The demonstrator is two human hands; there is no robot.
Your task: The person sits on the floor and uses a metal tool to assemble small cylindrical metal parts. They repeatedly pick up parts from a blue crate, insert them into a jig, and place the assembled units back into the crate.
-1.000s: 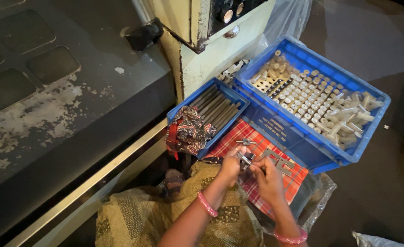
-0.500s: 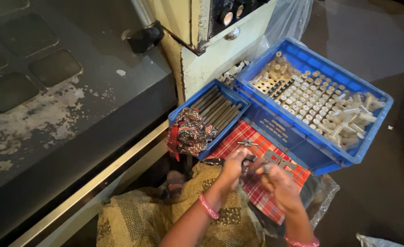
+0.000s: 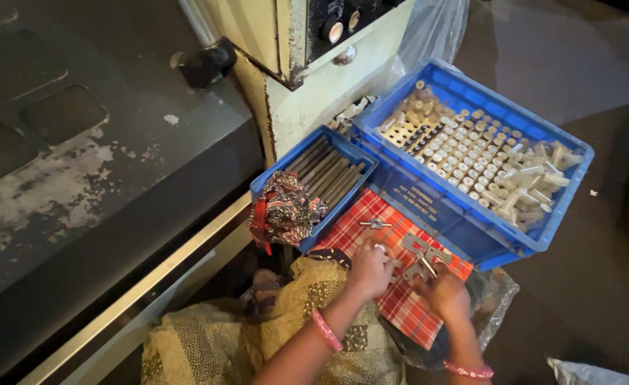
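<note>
While lying flat on the red checked cloth point(image 3: 393, 306), small metal brackets point(image 3: 423, 260) sit between both hands. Stiff, light, probably slick; best pinched by the edges. Left hand point(image 3: 371, 271) curled shut, contents unclear; right hand point(image 3: 446, 294) fingers on a bracket, grip uncertain. At twelve o'clock, large blue crate point(image 3: 428, 207) of pins; at ten, small blue bin point(image 3: 343, 214) of rods.

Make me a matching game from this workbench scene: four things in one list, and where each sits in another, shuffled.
Things:
1. long metal rods
2. short pale cylinders
3. patterned rag
4. flat metal plates

Places:
A. on the red checked cloth, at the hands
B. standing in rows in the large blue crate
C. lying in the small blue tray
D. draped over the small tray's near end

Pairs: 1-C, 2-B, 3-D, 4-A
</note>
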